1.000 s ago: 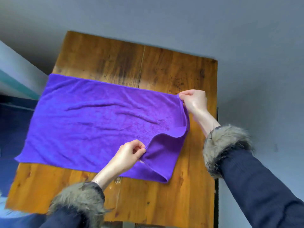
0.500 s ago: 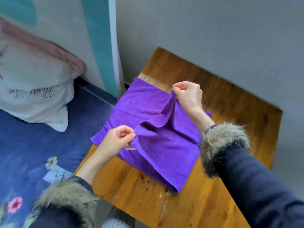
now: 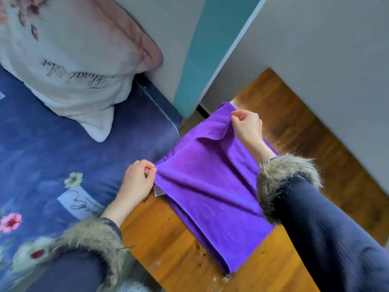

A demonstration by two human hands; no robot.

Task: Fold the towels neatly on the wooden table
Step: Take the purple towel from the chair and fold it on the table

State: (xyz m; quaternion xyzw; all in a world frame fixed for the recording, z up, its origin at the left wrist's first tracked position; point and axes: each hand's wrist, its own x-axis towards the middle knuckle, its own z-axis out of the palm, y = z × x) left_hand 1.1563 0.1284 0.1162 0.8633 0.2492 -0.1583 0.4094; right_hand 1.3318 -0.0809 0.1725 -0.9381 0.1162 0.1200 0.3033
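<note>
A purple towel (image 3: pixel 210 192) lies doubled over on the wooden table (image 3: pixel 294 127), its folded edge at the near right. My left hand (image 3: pixel 137 182) pinches the near corner of the upper layer at the table's left edge. My right hand (image 3: pixel 247 125) pinches the far corner, held slightly above the lower layer. The cloth sags in soft ridges between the two hands. A small white label (image 3: pixel 157 191) pokes out below my left thumb. Both wrists wear fur-trimmed dark sleeves.
A bed with a dark blue floral cover (image 3: pixel 63 161) adjoins the table's left edge, with a white and pink pillow (image 3: pixel 69 60) at its head. Grey walls and a teal stripe (image 3: pixel 202 49) rise behind. The table's right part (image 3: pixel 336 165) shows bare wood.
Both hands carried the towel's right end over to the left, folding the towel in half. The camera swung left, bringing the bed and pillow into view.
</note>
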